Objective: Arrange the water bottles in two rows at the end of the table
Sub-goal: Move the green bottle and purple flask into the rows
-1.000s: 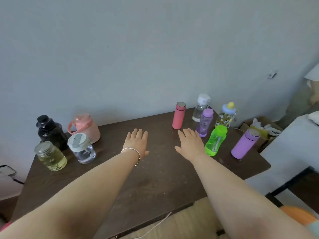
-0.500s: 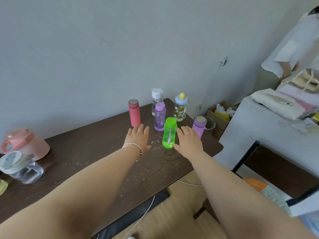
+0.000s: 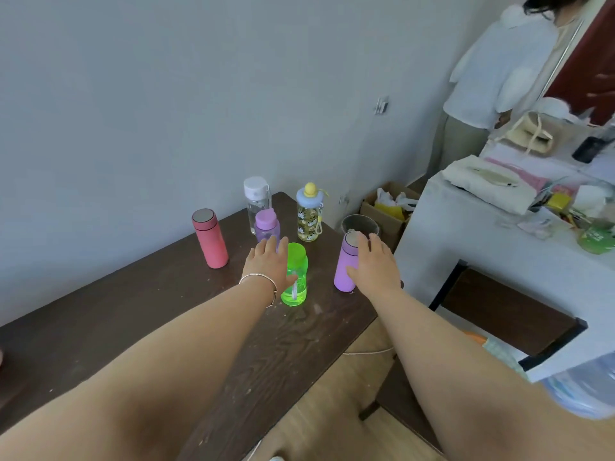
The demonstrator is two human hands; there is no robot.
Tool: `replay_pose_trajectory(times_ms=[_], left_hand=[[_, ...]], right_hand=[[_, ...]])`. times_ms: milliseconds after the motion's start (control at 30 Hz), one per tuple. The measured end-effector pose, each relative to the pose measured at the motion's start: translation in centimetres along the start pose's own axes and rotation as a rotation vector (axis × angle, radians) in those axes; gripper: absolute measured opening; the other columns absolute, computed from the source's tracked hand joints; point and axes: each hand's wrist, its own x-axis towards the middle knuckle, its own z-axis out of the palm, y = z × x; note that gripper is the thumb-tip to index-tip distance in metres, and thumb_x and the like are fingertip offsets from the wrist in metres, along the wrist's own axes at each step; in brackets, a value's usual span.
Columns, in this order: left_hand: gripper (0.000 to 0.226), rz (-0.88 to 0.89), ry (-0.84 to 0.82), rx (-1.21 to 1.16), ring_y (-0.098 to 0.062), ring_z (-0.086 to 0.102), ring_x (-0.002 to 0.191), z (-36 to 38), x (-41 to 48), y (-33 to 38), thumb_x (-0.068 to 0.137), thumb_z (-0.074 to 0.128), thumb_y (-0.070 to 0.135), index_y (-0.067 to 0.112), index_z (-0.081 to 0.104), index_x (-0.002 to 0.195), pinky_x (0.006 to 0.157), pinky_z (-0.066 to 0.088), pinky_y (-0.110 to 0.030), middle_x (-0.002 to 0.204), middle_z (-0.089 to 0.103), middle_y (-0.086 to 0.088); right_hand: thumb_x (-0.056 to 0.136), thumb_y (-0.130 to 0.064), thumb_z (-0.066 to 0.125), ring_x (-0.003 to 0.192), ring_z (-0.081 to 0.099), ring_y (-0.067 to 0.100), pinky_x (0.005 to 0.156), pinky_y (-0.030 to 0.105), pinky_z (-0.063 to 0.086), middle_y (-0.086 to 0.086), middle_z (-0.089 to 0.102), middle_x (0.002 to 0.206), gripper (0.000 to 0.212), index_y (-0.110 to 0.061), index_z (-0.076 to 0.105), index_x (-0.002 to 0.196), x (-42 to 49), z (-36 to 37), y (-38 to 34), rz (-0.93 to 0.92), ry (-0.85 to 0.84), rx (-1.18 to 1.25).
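Six bottles stand at the right end of the dark wooden table (image 3: 139, 314). A red thermos (image 3: 210, 239), a clear bottle with a white cap (image 3: 256, 201), a purple translucent bottle (image 3: 267, 226) and a cartoon-print bottle with a blue lid (image 3: 308, 216) are near the wall. In front of them stand a green bottle (image 3: 297, 281) and a lilac thermos (image 3: 345, 264). My left hand (image 3: 269, 262) is open, its thumb lying across the green bottle's left side. My right hand (image 3: 374, 266) is open against the lilac thermos's right side, thumb on its front.
Past the table's end a cardboard box (image 3: 387, 207) and a round bin (image 3: 360, 224) sit on the floor. A cluttered white table (image 3: 482, 234) stands to the right, with a person (image 3: 492, 78) behind it. A water jug (image 3: 582, 390) is at the lower right.
The view has swung right, and the jars at the table's left end have left the frame. Both hands moved right, from the bare table to the green bottle and the lilac thermos.
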Motion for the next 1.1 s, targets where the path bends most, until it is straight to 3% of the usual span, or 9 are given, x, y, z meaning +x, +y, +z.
replay_pose_trajectory(times_ms=[200,333,467,667,867,1100], left_hand=[[0.095,-0.045,-0.027,-0.249,-0.035,0.035,0.135,1.6,3.7,0.9,0.080,0.068,0.055,0.015,0.019,0.152,0.106,0.039,-0.049,0.150,0.034,-0.010],[0.096,-0.093,-0.073,-0.388,-0.036,0.041,0.131,3.3,4.9,0.8,0.078,0.074,0.048,0.014,0.021,0.150,0.105,0.040,-0.049,0.148,0.037,-0.013],[0.085,-0.144,-0.020,-0.599,-0.035,0.055,0.114,4.4,4.9,0.7,0.072,0.081,0.038,0.015,0.033,0.140,0.095,0.048,-0.046,0.137,0.046,-0.012],[0.080,-0.116,0.022,-0.659,-0.033,0.054,0.109,5.2,4.3,0.4,0.072,0.083,0.034,0.012,0.038,0.134,0.091,0.047,-0.041,0.132,0.046,-0.012],[0.075,-0.148,0.036,-0.670,-0.033,0.054,0.108,5.0,3.9,0.3,0.074,0.080,0.033,0.010,0.039,0.132,0.089,0.046,-0.040,0.129,0.049,-0.012],[0.074,-0.226,0.089,-0.659,-0.034,0.055,0.110,3.1,2.1,-0.1,0.076,0.078,0.035,0.010,0.037,0.133,0.088,0.045,-0.041,0.130,0.048,-0.014]], right_hand=[[0.086,-0.036,0.070,0.132,0.041,0.034,0.103,0.042,0.042,0.014,0.031,0.152,0.093,-0.014,0.011,0.155,3.4,2.2,0.6,0.168,-0.044,0.181],[0.085,-0.039,0.072,0.129,0.045,0.035,0.098,0.043,0.046,0.015,0.037,0.147,0.095,-0.013,0.012,0.155,4.9,4.1,0.5,0.268,-0.050,0.330],[0.083,-0.037,0.076,0.127,0.049,0.033,0.097,0.044,0.048,0.014,0.044,0.142,0.089,-0.013,0.022,0.150,5.2,5.7,0.1,0.354,0.001,0.466],[0.080,-0.030,0.080,0.121,0.057,0.028,0.095,0.038,0.052,0.010,0.053,0.135,0.073,-0.013,0.037,0.137,4.9,6.5,-0.1,0.423,0.107,0.611],[0.078,-0.031,0.081,0.122,0.057,0.027,0.096,0.039,0.054,0.010,0.054,0.134,0.074,-0.013,0.039,0.136,4.6,6.0,-0.6,0.469,0.135,0.658],[0.076,-0.032,0.082,0.120,0.056,0.023,0.094,0.036,0.054,0.005,0.055,0.133,0.071,-0.016,0.041,0.132,3.3,3.6,-2.2,0.337,0.119,0.687]])
